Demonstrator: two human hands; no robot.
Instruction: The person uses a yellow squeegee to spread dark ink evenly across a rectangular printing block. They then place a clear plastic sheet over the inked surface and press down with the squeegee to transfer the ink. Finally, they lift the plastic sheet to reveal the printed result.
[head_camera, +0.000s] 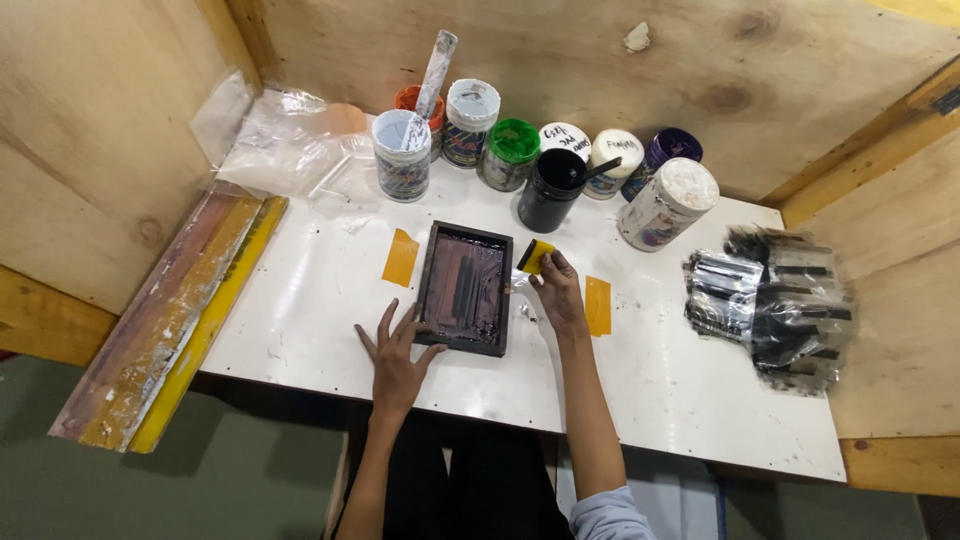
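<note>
Left hand flat, fingers spread, pressing the near-left corner of the small dark-framed rectangular printing screen, mesh smeared purple-black, lying mid-table on the white tabletop. Right hand pinches a small yellow squeegee at the screen's far-right corner. Orange tape strips flank it; clear-wrapped black packets right; round labelled ink jars along the back.

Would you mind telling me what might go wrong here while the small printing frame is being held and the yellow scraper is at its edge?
The left hand only presses the dark screen frame at its lower left corner, so it may shift under a stroke. The right hand holds the yellow scraper close to the open black ink jar, whose stirrer sticks out; a knock might tip it. The packets on the right could get smeared.
</note>
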